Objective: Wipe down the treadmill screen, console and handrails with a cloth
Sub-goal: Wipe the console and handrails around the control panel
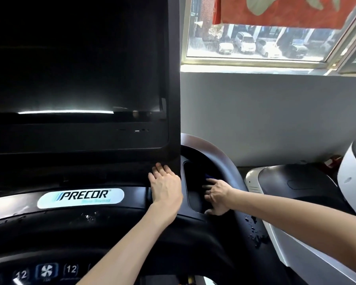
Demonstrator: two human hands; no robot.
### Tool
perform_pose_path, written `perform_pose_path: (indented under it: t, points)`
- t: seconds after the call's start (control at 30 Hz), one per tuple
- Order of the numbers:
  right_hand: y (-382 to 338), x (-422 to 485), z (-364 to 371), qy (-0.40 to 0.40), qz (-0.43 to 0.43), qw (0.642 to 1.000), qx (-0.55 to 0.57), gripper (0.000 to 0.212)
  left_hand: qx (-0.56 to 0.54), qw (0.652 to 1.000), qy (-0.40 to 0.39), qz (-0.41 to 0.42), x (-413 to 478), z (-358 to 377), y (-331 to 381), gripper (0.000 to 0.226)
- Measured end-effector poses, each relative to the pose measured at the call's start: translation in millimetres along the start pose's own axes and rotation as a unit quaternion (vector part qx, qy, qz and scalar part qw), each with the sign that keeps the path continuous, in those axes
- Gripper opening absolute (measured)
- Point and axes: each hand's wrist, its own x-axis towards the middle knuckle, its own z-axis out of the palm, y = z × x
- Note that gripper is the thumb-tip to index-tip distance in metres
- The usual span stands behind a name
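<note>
Cloth [209, 176] sits bunched in the console's [132, 225] side pocket [195, 190], right hand [217, 197] fingers curled onto it. Left hand [165, 186] open, flat under the screen [74, 64]. Risk: water droplets [255, 231] get missed or smeared toward the buttons [46, 271].

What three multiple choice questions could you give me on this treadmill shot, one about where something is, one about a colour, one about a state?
1. Where is the right hand?
A. In the side pocket of the console
B. On the window sill
C. On the fan button

2. What colour is the cloth by its fingers?
A. Red
B. Blue
C. Yellow

3. What state is the screen in?
A. Showing a video
B. Dark
C. Covered by a towel

Answers: 1 A, the hand reaches into the recess; 2 B, a blue patch shows there; 3 B, only a light reflection crosses it.
</note>
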Motion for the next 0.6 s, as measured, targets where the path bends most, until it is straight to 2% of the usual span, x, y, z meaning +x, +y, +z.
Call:
perform_pose_path:
  t: [0.1,0.17,0.23,0.27,0.33,0.4,0.47,0.5,0.53,0.6]
  points:
    - [8,-4,1,0.044,-0.052,0.998,-0.013,0.040,0.001,1.000,-0.005,0.002,-1,-1,-1,0.065]
    - [19,6,-7,0.057,-0.026,0.997,-0.050,0.029,0.001,1.000,-0.007,0.002,0,-2,0,0.063]
    - [27,13,-15,0.051,0.003,0.996,-0.076,0.026,0.004,1.000,-0.010,0.002,0,-1,1,0.062]
    - [26,16,-13,0.078,0.004,0.993,-0.084,0.028,0.006,1.000,-0.009,0.002,0,-1,1,0.062]
    - [19,20,-9,0.084,0.005,0.996,-0.026,0.032,0.007,1.000,-0.004,0.002,0,1,1,0.062]
    - [5,10,-13,0.005,0.006,1.000,0.021,0.036,0.008,1.000,-0.003,0.003,0,1,1,0.063]
    - [-9,3,-17,-0.124,-0.017,0.990,0.065,0.035,0.008,1.000,-0.007,0.007,0,-1,-1,0.064]
    - [-12,1,-21,-0.163,-0.027,0.983,0.075,0.035,0.008,1.000,-0.010,0.009,-1,-2,-2,0.066]
    - [-11,0,-22,-0.169,-0.030,0.982,0.078,0.036,0.008,1.000,-0.013,0.011,-1,-3,-2,0.068]
    - [0,0,-22,-0.119,-0.024,0.991,0.064,0.038,0.008,1.000,-0.016,0.012,-1,-3,-2,0.072]
